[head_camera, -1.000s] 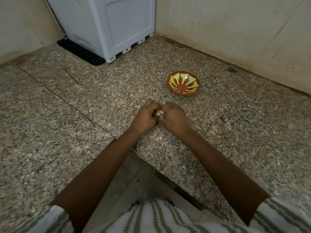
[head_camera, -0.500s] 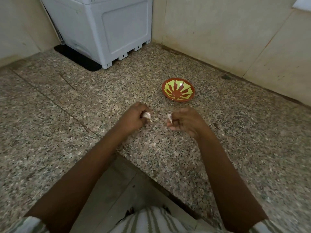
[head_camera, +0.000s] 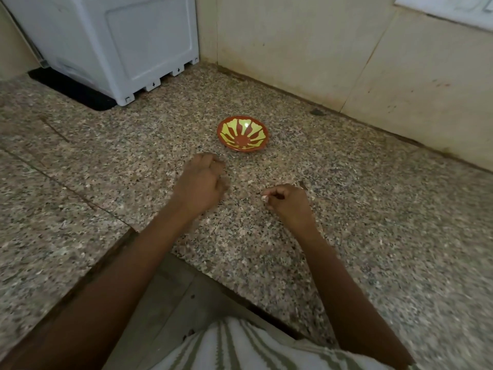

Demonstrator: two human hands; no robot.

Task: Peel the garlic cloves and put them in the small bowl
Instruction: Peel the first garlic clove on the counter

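Garlic clove, small, pale point(head_camera: 264, 198): pinched in your right hand's point(head_camera: 289, 202) fingers over the speckled granite worktop point(head_camera: 373, 222), midway between front and back edges. Left hand's point(head_camera: 201, 182) fingers curled, contents hidden. Red-and-yellow painted small bowl point(head_camera: 220, 134) near, toward the back edge. Strip all skin before dropping.

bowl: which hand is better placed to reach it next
Left, probably. The left hand lies nearer the bowl, just short of its near rim, fingers curled; what it holds is hidden. The right hand sits farther back, pinching a white bit.
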